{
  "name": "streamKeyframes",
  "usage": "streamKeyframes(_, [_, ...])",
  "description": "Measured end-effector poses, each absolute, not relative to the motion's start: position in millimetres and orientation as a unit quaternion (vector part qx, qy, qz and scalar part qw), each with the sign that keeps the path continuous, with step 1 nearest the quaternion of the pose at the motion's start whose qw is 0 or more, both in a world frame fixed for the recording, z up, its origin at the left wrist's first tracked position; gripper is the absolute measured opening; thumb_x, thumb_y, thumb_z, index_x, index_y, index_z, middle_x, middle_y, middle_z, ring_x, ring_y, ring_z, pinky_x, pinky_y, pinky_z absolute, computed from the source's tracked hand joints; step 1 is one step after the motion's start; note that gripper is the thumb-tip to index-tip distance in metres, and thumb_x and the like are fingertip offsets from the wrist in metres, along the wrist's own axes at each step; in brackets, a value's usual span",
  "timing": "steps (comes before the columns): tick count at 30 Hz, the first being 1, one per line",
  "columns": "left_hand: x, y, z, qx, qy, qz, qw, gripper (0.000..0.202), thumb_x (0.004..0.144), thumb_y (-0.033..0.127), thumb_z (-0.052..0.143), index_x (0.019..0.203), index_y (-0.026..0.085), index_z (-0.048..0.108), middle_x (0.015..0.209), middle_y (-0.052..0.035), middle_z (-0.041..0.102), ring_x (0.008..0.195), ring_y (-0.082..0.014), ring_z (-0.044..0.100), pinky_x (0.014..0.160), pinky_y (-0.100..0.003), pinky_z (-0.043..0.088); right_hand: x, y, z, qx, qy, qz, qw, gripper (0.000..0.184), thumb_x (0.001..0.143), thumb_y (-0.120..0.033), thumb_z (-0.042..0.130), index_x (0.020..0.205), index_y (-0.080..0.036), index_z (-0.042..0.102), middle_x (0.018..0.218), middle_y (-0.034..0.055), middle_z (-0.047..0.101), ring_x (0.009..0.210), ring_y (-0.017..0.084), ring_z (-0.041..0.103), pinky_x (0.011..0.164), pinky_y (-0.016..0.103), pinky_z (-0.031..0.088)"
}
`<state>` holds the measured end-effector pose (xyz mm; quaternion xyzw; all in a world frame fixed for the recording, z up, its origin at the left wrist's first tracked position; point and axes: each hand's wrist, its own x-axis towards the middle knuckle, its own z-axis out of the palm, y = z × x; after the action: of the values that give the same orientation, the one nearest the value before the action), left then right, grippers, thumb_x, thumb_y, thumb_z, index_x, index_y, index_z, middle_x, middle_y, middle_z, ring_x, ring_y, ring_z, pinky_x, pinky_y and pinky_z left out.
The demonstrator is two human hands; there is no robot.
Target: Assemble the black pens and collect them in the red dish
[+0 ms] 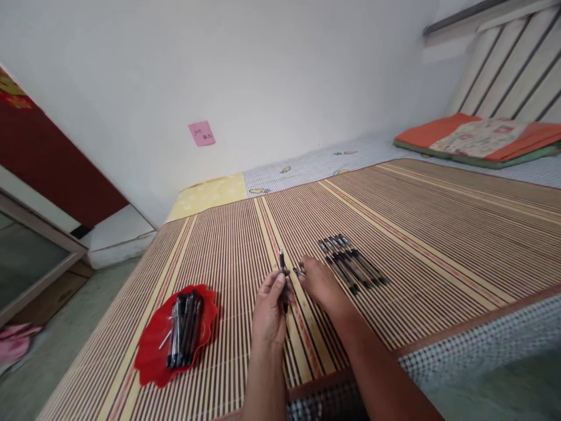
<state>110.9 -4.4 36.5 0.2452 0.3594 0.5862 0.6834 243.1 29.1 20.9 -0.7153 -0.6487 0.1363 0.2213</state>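
Note:
My left hand (270, 310) is closed around a black pen (283, 269) that points away from me, just above the striped bamboo mat (438, 234). My right hand (322, 286) rests beside it with its fingers pinched on a small dark pen part (299, 271) near the pen's barrel. A row of several black pens (353, 263) lies on the mat just right of my right hand. A red leaf-shaped dish (153, 356) holding several more black pens (184, 327) sits to the left of my left hand.
The mat covers a bed against a white wall with a pink sticky note (201, 133). An orange folded cushion (482, 140) lies at the far right by a slatted headboard. The bed's edge and floor are at the left.

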Motion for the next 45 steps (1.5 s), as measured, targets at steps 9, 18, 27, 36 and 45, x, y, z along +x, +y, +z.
streamKeyframes(9, [114, -6, 38, 0.29, 0.365, 0.562, 0.683, 0.039, 0.056, 0.031, 0.094, 0.086, 0.015, 0.074, 0.069, 0.0021, 0.064, 0.053, -0.0044, 0.05, 0.051, -0.015, 0.04, 268, 25, 61, -0.472, -0.422, 0.411, 0.656, 0.03, 0.076, -0.03, 0.068, 0.103, -0.017, 0.069, 0.09, 0.0042, 0.073, 0.075, 0.016, 0.066, 0.068, 0.027, 0.051])
streamKeyframes(18, [117, -9, 36, 0.377, 0.364, 0.538, 0.661, 0.026, 0.069, 0.032, 0.087, 0.084, 0.015, 0.074, 0.065, 0.0039, 0.053, 0.053, -0.0047, 0.041, 0.049, -0.016, 0.033, 265, 11, 84, -0.408, -0.447, 0.399, 0.689, 0.041, 0.082, -0.026, 0.063, 0.122, -0.019, 0.061, 0.097, 0.0044, 0.07, 0.085, 0.015, 0.067, 0.08, 0.031, 0.055])
streamKeyframes(27, [118, -12, 41, 0.366, 0.371, 0.542, 0.659, 0.035, 0.065, 0.038, 0.089, 0.086, 0.014, 0.074, 0.067, 0.003, 0.054, 0.053, -0.0044, 0.041, 0.047, -0.015, 0.033, 267, 9, 81, -0.435, -0.579, 0.386, 0.572, 0.035, 0.082, -0.022, 0.059, 0.116, -0.018, 0.064, 0.094, 0.0042, 0.069, 0.09, 0.016, 0.066, 0.082, 0.029, 0.053])
streamKeyframes(36, [119, -10, 27, 0.382, 0.402, 0.574, 0.603, 0.032, 0.067, 0.038, 0.087, 0.079, 0.017, 0.066, 0.066, 0.0047, 0.055, 0.054, -0.0061, 0.045, 0.05, -0.016, 0.034, 266, 9, 76, -0.483, -0.639, 0.351, 0.486, 0.04, 0.085, -0.024, 0.058, 0.123, -0.014, 0.063, 0.076, -0.0001, 0.067, 0.071, 0.014, 0.061, 0.069, 0.026, 0.046])
streamKeyframes(45, [119, -8, 32, 0.38, 0.401, 0.576, 0.603, 0.032, 0.064, 0.033, 0.088, 0.08, 0.017, 0.067, 0.07, 0.003, 0.061, 0.058, -0.0074, 0.051, 0.059, -0.019, 0.041, 260, 12, 70, -0.473, -0.581, 0.397, 0.53, 0.043, 0.085, -0.031, 0.06, 0.125, -0.015, 0.061, 0.077, -0.001, 0.065, 0.072, 0.013, 0.062, 0.067, 0.025, 0.048])
